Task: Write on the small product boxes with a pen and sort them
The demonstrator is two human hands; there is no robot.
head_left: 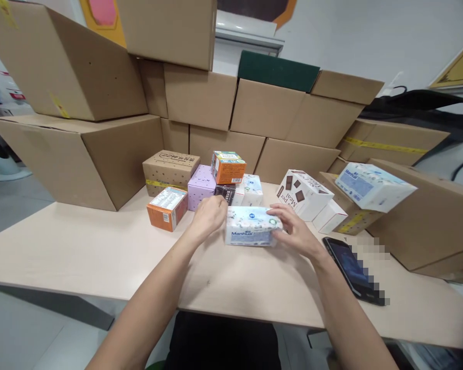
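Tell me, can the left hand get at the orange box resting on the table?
Probably yes: nothing visible stands between the left hand and the orange box along the front of the purple box.

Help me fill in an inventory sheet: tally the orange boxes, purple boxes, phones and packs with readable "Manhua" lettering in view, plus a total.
Orange boxes: 2
Purple boxes: 1
Phones: 1
Manhua packs: 2
Total: 6

Not counted: a similar pack farther back, whose lettering I cannot read.
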